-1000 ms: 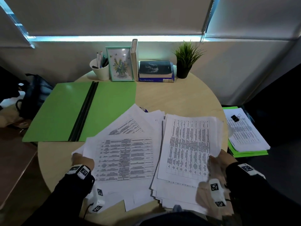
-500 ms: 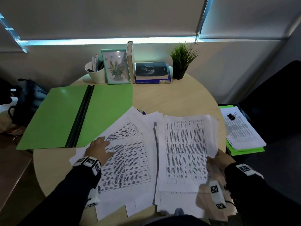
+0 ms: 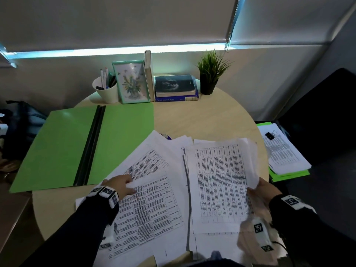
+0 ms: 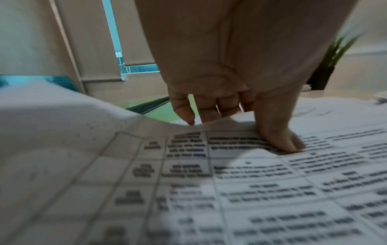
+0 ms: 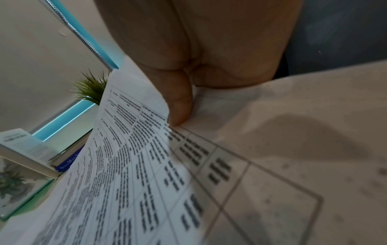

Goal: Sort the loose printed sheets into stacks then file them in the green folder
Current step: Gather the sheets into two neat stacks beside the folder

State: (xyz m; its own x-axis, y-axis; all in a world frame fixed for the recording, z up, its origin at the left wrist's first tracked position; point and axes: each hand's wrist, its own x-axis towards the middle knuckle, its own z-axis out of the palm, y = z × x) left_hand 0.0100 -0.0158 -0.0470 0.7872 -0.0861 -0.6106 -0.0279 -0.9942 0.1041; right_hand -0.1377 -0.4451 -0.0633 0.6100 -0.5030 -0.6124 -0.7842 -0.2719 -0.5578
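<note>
The green folder [image 3: 57, 147] lies open on the left of the round table [image 3: 208, 116]. Loose printed sheets are spread across the near half. My left hand [image 3: 123, 186] pinches the far edge of a printed sheet [image 3: 152, 207]. In the left wrist view my left hand [image 4: 240, 131] has its thumb [image 4: 280, 137] on top of this sheet [image 4: 209, 182] and its fingers curled under the raised edge. My right hand [image 3: 260, 189] grips the right edge of a stack of printed sheets [image 3: 219, 182]. In the right wrist view the thumb [image 5: 180, 106] presses on the curling stack [image 5: 130, 149].
A pen cup [image 3: 106, 91], a framed picture [image 3: 132, 81], books [image 3: 175, 87] and a potted plant [image 3: 211, 74] line the table's far edge. To the right, off the table, a clipped paper stack [image 3: 283, 151] lies on another green folder. A dark bag [image 3: 21, 122] sits at left.
My left hand has moved forward from the near edge to the far edge of the left sheet and taken hold of it. The right stack has shifted slightly left.
</note>
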